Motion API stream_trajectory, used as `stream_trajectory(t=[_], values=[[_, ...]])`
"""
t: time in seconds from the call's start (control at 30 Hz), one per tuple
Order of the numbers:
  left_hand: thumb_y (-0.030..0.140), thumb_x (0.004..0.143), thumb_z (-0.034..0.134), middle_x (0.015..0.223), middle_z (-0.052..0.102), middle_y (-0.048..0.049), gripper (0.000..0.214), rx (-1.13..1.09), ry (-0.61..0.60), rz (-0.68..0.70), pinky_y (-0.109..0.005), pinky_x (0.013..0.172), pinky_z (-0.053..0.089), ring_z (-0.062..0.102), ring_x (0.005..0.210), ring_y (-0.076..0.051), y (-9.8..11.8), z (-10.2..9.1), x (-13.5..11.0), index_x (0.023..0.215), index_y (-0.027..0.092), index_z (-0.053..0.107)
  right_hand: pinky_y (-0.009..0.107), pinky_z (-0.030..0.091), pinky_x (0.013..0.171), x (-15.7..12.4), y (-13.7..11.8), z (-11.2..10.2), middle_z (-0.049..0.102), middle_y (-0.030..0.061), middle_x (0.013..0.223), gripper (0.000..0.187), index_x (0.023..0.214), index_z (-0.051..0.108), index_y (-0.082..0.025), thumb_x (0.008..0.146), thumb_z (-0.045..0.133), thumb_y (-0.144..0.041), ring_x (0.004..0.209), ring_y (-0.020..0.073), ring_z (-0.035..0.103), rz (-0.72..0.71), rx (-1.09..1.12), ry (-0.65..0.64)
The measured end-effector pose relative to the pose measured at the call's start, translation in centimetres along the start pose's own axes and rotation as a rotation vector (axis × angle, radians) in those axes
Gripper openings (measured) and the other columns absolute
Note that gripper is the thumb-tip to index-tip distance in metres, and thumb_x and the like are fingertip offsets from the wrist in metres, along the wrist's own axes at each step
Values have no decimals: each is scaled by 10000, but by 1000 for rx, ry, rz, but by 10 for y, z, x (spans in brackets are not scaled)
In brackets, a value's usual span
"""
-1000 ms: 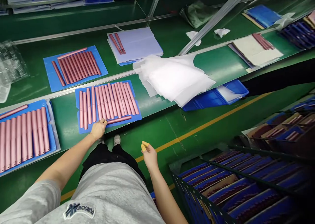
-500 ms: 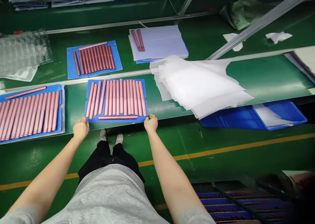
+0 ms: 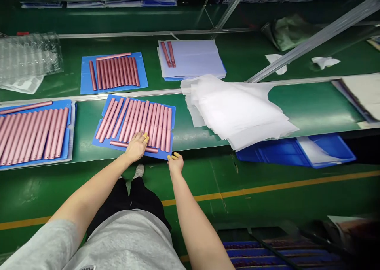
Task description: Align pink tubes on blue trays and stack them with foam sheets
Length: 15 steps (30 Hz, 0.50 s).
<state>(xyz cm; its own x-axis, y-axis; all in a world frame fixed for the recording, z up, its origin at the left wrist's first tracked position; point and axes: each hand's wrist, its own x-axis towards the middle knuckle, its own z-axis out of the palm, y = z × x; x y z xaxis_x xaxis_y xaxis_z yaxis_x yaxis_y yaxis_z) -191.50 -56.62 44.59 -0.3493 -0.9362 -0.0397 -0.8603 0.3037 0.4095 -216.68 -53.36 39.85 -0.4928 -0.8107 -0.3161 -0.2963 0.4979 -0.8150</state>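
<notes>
Left hand: the left hand (image 3: 135, 147) lies open and flat, palm down, on the near ends of the pink tubes (image 3: 154, 123); it grasps nothing, and yellow covers show on its fingertips (image 3: 145, 137).
Right hand: the right hand (image 3: 175, 165) is at the near right corner of the blue tray (image 3: 158, 155), fingers curled; I cannot tell whether they pinch the edge or only touch it.
Tray: it sits askew on the green belt (image 3: 202, 135), its near edge at the belt's rim, with the tubes in a row side by side.
Loose tube: one crosswise tube (image 3: 118, 144) lies along the tray's near edge, its middle hidden under the left hand.
Left neighbour: a second tray (image 3: 59, 102) of tubes is cut off by the picture's left edge.
Far side: a third tray (image 3: 84, 76) lies beyond a metal rail.
White sheets: a loose pile of sheets (image 3: 237, 108) overhangs the belt and covers part of a blue bin (image 3: 267, 155) below.
Clear packs: a see-through stack (image 3: 29, 56) at far left, its shapes hard to make out.
Lower right: a dark rack (image 3: 282, 254), blurred and cut off.
</notes>
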Motion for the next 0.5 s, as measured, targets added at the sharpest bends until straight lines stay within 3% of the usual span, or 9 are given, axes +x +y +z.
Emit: stream_trajectory(t=[0.1,0.2,0.37,0.5], values=[[222,1050,425,1703,516,-150,540,-29,-46,89,-615,1394,205,328,1671,-350,7,11,29,1547,137,622,287,589,614,-21,12,2,726,28,780,449,1076,716,-181,684,829,-369,687,179,682,118,109,-28],[184,1018,432,1691,526,-168,542,-53,-97,134,-622,1398,168,333,1672,-351,3,16,33,1512,112,645,294,612,619,-36,19,2,766,60,855,402,1020,727,-190,665,822,-352,745,200,722,189,215,-55],[120,971,445,1691,525,-174,588,-138,-108,120,-610,1401,174,320,1681,-336,1,13,22,1530,109,624,305,641,637,-47,20,0,776,63,876,363,950,731,-193,628,831,-326,772,209,737,274,332,-92],[170,1023,436,1701,516,-159,544,-276,-32,-28,-545,1399,249,349,1665,-308,7,8,-8,1534,132,619,345,672,662,-52,22,-2,748,55,820,338,875,688,-206,617,869,-328,711,197,715,329,369,-143]])
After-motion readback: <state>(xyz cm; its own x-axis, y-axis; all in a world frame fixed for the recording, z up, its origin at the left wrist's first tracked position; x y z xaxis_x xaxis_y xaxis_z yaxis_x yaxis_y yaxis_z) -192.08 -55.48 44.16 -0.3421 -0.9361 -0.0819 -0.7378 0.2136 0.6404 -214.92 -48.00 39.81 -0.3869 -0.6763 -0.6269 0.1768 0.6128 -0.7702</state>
